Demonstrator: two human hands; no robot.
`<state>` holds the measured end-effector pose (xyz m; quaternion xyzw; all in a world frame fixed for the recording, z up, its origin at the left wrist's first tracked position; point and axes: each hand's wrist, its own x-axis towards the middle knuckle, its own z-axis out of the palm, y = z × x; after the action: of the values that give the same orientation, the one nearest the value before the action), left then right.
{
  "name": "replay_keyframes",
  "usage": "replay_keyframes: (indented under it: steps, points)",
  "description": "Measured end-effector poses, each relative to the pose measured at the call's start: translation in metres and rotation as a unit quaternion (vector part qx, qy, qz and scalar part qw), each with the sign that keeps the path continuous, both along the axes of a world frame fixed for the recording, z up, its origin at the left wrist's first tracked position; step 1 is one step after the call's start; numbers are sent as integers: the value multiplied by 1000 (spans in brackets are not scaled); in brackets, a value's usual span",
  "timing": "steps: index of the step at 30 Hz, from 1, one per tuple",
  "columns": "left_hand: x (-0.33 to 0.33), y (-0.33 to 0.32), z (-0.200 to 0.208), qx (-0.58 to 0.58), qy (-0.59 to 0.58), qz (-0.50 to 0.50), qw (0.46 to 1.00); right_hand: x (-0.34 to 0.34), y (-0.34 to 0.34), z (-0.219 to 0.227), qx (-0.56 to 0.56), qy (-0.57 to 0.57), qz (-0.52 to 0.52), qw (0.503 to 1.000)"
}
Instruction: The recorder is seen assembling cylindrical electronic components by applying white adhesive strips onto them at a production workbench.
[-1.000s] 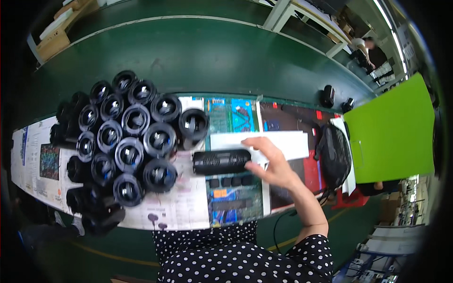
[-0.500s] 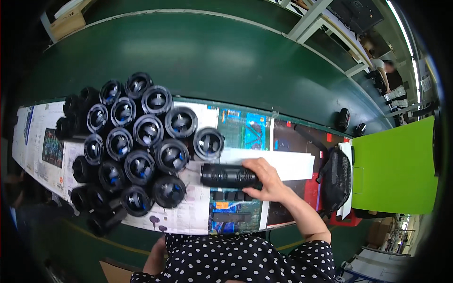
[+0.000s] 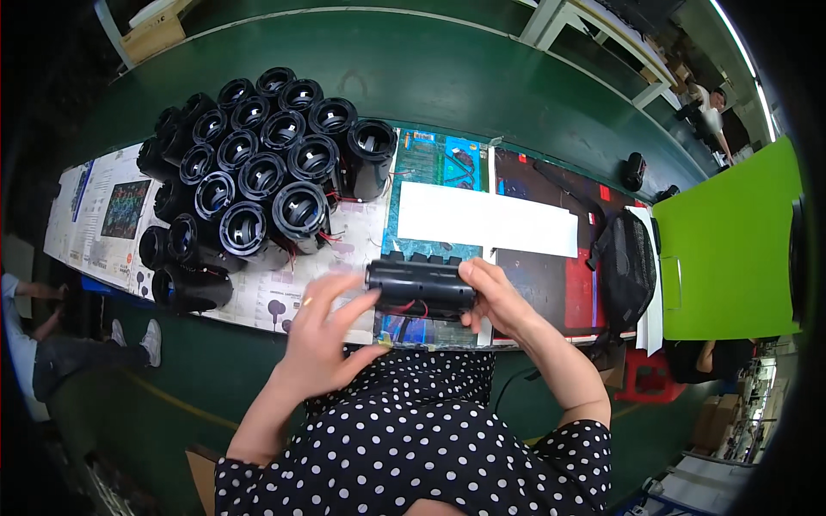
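My right hand [image 3: 499, 299] grips the right end of a black cylindrical housing [image 3: 422, 287], thumb on top and fingers curled beneath. It lies sideways near the bench's front edge, with red wires showing along its lower side. My left hand [image 3: 323, 331] is by the housing's left end, its fingers and thumb spread apart. Whether its fingertips touch the housing I cannot tell. To the left stand several more black cylindrical housings [image 3: 301, 209], most upright with round open tops and some with red wires. A few, such as the black housing [image 3: 194, 288] at the front left, lie on their sides.
A white sheet [image 3: 486, 219] lies beyond the held housing. Farther right are a black mesh bag [image 3: 628, 267] and a bright green panel [image 3: 727, 249]. Small black blocks [image 3: 422, 258] sit just behind the housing. Another person [image 3: 52, 335] is at the far left.
My left hand has come up from below to the housing's left end. My right hand still holds the housing, now nearer my body and with red wires showing. The head view has shifted.
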<state>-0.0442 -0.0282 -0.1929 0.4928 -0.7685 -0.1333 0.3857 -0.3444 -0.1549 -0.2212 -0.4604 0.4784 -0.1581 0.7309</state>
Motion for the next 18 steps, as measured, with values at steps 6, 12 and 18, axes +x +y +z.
replay_keyframes:
  steps: [6,12,18]
  points:
    - [-18,-66,-43,77,-74,-89,990,-15,-11,7,-280,268,118,914]
    - [-18,-83,-19,191,-77,-116,972,-18,10,3,-430,173,141,875]
    - [-24,-86,-21,154,-100,-104,978,-21,-5,14,-373,195,173,891]
